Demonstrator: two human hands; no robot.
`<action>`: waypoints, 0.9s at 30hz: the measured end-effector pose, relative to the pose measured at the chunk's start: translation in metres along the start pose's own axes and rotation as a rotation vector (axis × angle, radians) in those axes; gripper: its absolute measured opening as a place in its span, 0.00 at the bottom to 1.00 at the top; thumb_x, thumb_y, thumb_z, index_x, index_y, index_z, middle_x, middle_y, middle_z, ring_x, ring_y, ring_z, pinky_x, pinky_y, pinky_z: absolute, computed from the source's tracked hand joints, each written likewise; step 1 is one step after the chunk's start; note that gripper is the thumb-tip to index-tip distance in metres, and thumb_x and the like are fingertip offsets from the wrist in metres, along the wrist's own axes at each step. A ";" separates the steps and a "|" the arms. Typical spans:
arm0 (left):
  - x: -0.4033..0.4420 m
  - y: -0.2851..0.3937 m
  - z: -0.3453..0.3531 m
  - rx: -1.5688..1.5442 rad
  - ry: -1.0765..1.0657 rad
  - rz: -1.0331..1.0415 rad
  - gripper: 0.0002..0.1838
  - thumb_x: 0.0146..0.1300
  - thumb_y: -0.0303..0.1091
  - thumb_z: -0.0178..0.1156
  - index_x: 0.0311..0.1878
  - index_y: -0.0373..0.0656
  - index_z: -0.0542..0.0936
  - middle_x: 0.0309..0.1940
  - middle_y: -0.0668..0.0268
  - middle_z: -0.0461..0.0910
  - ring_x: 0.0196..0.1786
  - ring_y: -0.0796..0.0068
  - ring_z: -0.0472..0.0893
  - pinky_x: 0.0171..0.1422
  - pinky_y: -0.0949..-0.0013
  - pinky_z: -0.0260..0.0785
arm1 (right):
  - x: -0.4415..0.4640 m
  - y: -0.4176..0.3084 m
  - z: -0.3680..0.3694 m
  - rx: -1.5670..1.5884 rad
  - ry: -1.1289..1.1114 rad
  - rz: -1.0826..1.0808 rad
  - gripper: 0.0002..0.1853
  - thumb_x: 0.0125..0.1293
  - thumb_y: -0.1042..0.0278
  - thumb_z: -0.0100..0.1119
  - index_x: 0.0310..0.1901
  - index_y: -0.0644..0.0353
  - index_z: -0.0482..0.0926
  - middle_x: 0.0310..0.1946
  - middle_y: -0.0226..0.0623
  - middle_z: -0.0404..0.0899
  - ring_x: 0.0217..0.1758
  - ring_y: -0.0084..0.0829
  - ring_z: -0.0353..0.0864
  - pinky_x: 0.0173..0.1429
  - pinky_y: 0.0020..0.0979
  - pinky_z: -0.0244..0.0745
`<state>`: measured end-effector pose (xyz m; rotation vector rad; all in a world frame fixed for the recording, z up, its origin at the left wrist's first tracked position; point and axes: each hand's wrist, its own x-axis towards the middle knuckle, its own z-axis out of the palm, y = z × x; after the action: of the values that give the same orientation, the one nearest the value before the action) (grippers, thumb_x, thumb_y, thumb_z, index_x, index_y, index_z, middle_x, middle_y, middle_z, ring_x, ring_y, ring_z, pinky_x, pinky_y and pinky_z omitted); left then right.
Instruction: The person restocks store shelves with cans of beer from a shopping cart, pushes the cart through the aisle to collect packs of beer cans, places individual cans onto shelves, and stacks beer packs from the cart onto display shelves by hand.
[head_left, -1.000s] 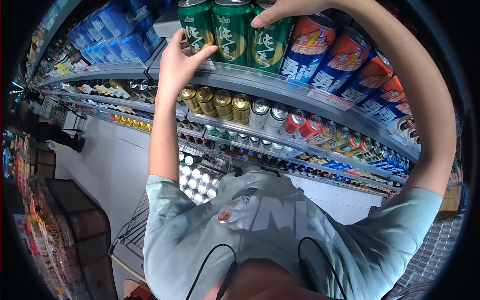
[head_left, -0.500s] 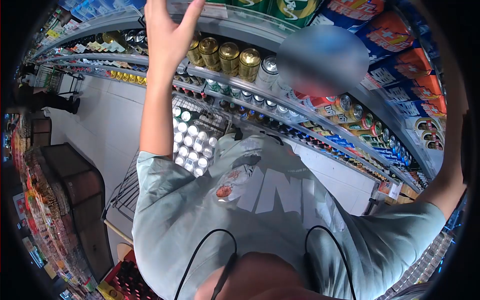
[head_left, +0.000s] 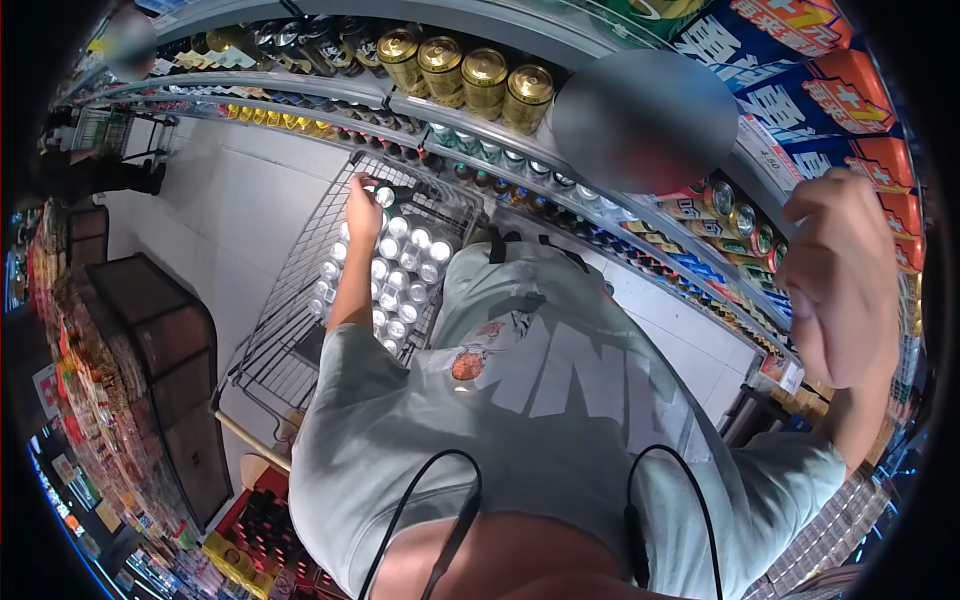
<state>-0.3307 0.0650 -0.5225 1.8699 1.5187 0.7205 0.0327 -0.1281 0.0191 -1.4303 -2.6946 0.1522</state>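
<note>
My left hand (head_left: 364,212) is down in the shopping cart (head_left: 290,290) at its front end. Its fingers curl round the edge of a dark can with a silver lid (head_left: 384,197). Beside and below it, many silver-topped cans (head_left: 395,270) stand packed together in the cart. On the right, my right hand (head_left: 842,280) is raised in front of the shelves. Its fingers are folded in, and nothing shows in them. Behind it are blue and orange beverage packs (head_left: 800,115).
A shelf row of gold cans (head_left: 485,80) runs ahead of me, above lower rows of cans and bottles. A price label (head_left: 768,155) sits at the right shelf edge. A brown display stand (head_left: 150,370) is at left. Another person (head_left: 95,172) stands far left by a cart.
My left hand has come down from the upper shelf into the cart and closed at a can. My right hand, hidden at the right edge before, has come into view by the packs.
</note>
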 end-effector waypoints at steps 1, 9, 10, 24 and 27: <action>0.003 -0.013 0.009 0.096 -0.066 0.040 0.21 0.55 0.18 0.52 0.54 0.40 0.71 0.46 0.57 0.80 0.43 0.55 0.80 0.50 0.55 0.71 | -0.005 0.001 0.011 0.064 0.016 0.017 0.08 0.48 0.72 0.55 0.32 0.63 0.72 0.29 0.44 0.70 0.34 0.45 0.71 0.39 0.40 0.66; 0.035 -0.065 0.059 0.832 -0.612 0.160 0.25 0.53 0.36 0.65 0.57 0.50 0.75 0.57 0.64 0.74 0.62 0.62 0.73 0.63 0.54 0.70 | -0.069 -0.010 0.107 0.449 -0.061 0.451 0.05 0.62 0.70 0.54 0.33 0.62 0.74 0.30 0.41 0.74 0.37 0.44 0.74 0.43 0.40 0.68; 0.042 -0.089 0.075 0.902 -0.605 0.174 0.24 0.55 0.39 0.64 0.57 0.50 0.75 0.58 0.66 0.74 0.62 0.63 0.72 0.62 0.56 0.70 | -0.081 -0.014 0.121 0.505 -0.087 0.541 0.06 0.65 0.69 0.54 0.34 0.62 0.75 0.30 0.42 0.75 0.37 0.45 0.75 0.44 0.40 0.69; 0.047 -0.119 0.100 1.158 -0.501 0.314 0.13 0.65 0.37 0.50 0.46 0.51 0.82 0.48 0.70 0.82 0.57 0.68 0.73 0.58 0.61 0.64 | -0.275 -0.079 0.324 0.973 -0.042 1.567 0.10 0.65 0.71 0.49 0.44 0.63 0.78 0.36 0.35 0.81 0.39 0.27 0.78 0.44 0.30 0.72; 0.048 -0.118 0.097 1.070 -0.467 0.259 0.12 0.65 0.37 0.51 0.47 0.52 0.81 0.51 0.67 0.79 0.59 0.67 0.73 0.59 0.61 0.66 | -0.327 -0.083 0.366 1.123 0.049 1.683 0.12 0.64 0.70 0.49 0.46 0.60 0.77 0.37 0.34 0.82 0.41 0.28 0.79 0.45 0.30 0.72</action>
<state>-0.3253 0.1173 -0.6738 2.7480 1.4461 -0.5751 0.1025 -0.4628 -0.3424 -2.3430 -0.3122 1.2738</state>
